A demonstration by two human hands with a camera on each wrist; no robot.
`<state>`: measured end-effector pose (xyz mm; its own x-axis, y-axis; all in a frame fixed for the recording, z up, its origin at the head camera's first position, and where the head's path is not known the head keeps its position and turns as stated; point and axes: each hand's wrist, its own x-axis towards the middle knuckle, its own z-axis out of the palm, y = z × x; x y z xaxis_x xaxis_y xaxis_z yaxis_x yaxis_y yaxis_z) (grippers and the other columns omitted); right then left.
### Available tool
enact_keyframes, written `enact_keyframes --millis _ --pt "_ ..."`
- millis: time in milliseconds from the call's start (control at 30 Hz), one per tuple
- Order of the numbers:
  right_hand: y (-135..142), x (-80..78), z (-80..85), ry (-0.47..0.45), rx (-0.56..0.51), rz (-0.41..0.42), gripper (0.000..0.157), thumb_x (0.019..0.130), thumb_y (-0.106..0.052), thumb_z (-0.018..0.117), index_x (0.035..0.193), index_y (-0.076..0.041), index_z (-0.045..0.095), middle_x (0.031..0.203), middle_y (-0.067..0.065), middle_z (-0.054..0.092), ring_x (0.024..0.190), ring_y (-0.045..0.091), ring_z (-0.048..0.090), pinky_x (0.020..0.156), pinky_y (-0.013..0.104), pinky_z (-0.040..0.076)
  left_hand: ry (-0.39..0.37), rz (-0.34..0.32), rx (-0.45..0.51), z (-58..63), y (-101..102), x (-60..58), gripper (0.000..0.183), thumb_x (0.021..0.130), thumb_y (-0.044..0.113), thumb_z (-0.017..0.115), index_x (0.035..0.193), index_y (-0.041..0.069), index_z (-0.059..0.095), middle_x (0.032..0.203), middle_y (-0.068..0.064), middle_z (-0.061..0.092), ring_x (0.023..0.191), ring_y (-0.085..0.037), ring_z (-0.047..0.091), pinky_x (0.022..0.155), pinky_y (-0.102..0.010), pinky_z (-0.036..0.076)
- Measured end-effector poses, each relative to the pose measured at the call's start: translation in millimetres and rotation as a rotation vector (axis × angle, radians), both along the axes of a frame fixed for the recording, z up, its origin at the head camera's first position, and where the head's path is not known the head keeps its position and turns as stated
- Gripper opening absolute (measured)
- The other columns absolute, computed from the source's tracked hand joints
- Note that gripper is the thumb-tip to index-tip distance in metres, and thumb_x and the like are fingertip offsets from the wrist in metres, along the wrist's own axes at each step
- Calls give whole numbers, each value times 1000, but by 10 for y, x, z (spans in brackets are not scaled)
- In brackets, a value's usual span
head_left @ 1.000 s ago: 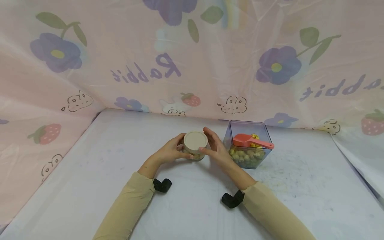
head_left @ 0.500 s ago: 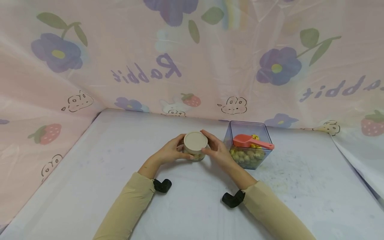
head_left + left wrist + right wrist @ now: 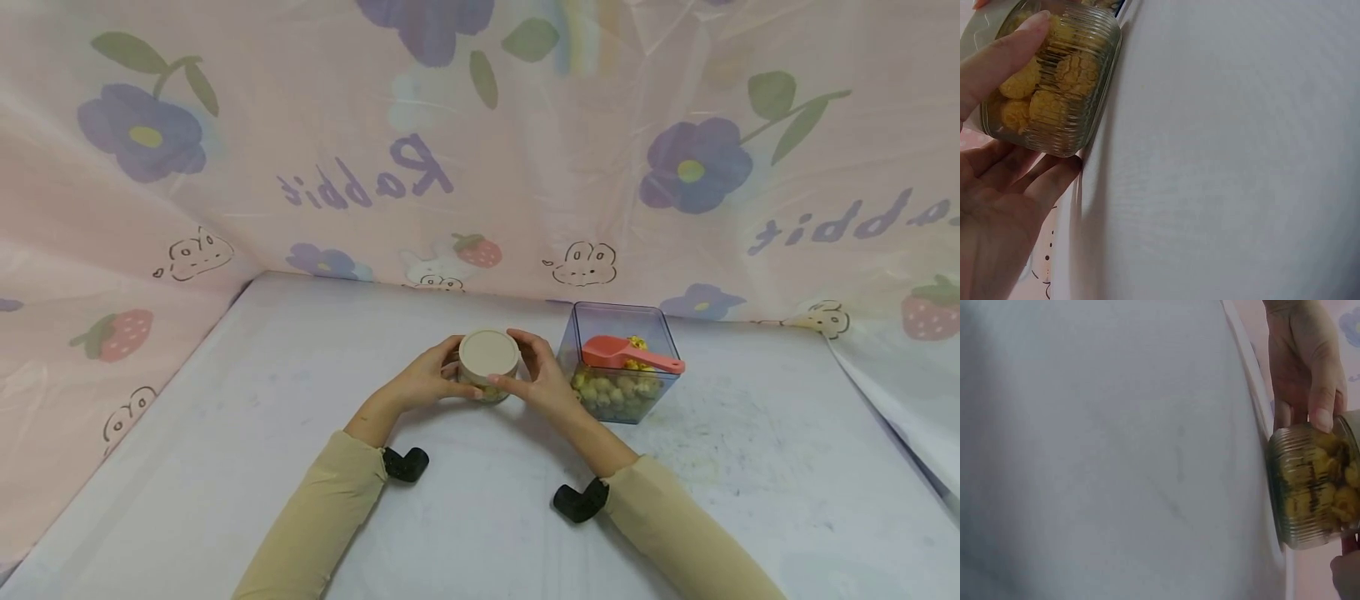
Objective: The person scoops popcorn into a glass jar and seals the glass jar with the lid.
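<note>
A round ribbed glass jar [image 3: 1054, 81] stands upright on the table in the middle of the head view, with yellow popcorn-like balls inside. A cream lid [image 3: 488, 354] covers its mouth. My left hand [image 3: 423, 379] holds the glass body from the left, thumb on the near side, fingers behind. From the right, my right hand [image 3: 551, 383] grips the lid's edge, its thumb at the front and its fingers curved round the far side. In the right wrist view only part of the right hand [image 3: 1347, 575] shows, at the lower right corner.
Just right of the right hand stands a clear bluish square box [image 3: 622, 321] with more yellow balls. A coral-red scoop [image 3: 611, 351] lies across its top, handle over the right rim. A printed pink curtain [image 3: 517, 183] rises behind the white table [image 3: 225, 433].
My right hand's fingers have shifted round the lid, letting the thumb come leftward along its front edge. The left hand and the jar have stayed in place.
</note>
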<state>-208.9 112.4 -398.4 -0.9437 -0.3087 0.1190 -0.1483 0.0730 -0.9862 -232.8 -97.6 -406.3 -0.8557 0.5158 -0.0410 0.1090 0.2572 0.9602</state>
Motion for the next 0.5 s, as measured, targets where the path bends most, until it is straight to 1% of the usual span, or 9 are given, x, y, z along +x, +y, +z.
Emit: enact_keyframes --millis 67,167,233,300,400,500 --pt "0 2 10 -1 11 1 80 80 2 72 146 0 26 150 18 26 144 30 22 121 45 8 2 1 -2 3 0 2 82 78 3 77 145 2 30 148 -18 38 140 -32 34 113 -38 34" --pt "16 0 27 -9 -4 25 85 83 1 69 151 -3 20 156 17 17 147 30 13 121 49 6 4 2 1 12 2 9 81 78 2 78 145 2 31 147 -18 39 139 -32 35 113 -38 34" --pt "34 -9 39 -4 -32 60 84 85 2 65 153 -2 15 159 18 11 148 31 7 120 50 3 6 2 -2 19 3 15 81 78 3 78 144 2 32 147 -18 40 139 -32 36 113 -38 33" --pt "51 -18 52 -3 -74 110 80 88 4 59 153 0 12 160 18 7 149 31 2 120 50 2 2 2 -2 23 3 18 82 77 3 79 144 3 32 146 -17 40 139 -31 36 113 -37 33" --pt "70 -33 60 12 -105 171 75 89 6 53 151 6 11 159 22 5 148 32 1 120 48 1 -6 0 -5 31 0 20 82 77 4 79 145 3 31 147 -16 39 139 -30 36 113 -36 34" --pt "79 -35 60 15 -108 191 71 89 8 52 150 7 14 159 23 8 148 32 4 120 47 4 -16 -5 -3 38 -4 19 83 78 4 78 145 4 30 148 -17 37 140 -31 35 113 -36 35"
